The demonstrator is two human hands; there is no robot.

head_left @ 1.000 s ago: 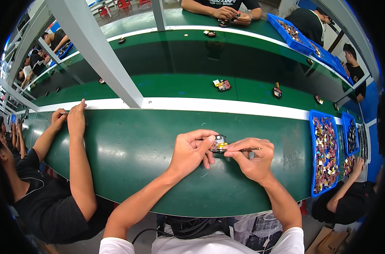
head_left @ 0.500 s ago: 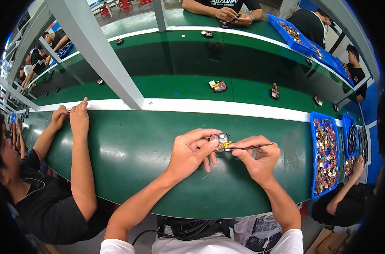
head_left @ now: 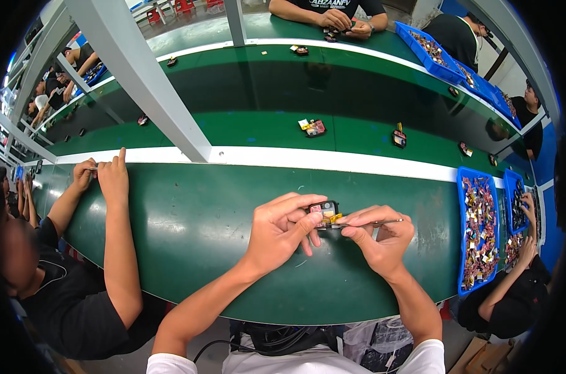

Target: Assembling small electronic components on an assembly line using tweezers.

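Above the green worktop, my left hand point(head_left: 281, 229) is closed around the edge of a small black electronic casing point(head_left: 329, 207), thumb on its near side. Red and yellow parts show inside its open face. My right hand point(head_left: 382, 240) pinches slim metal tweezers point(head_left: 382, 222) between thumb and fingers. Their tip reaches the casing's lower right edge, beside a yellow strip point(head_left: 334, 219). Fingers hide part of the casing, and what exactly the tip touches is too small to tell.
A blue tray point(head_left: 462, 249) heaped with small parts stands to the right, with another blue tray point(head_left: 514, 199) beyond. Past the white rail point(head_left: 357, 165), a green conveyor belt point(head_left: 233, 128) carries similar casings point(head_left: 313, 128). A grey post point(head_left: 139, 81) rises front left. Co-workers sit on either side and opposite.
The casing in my left hand has tipped slightly and sits a little lower; the tweezers stay against it. Casings on the near belt have shifted left. The right-hand co-worker's arm reaches toward the farther tray.
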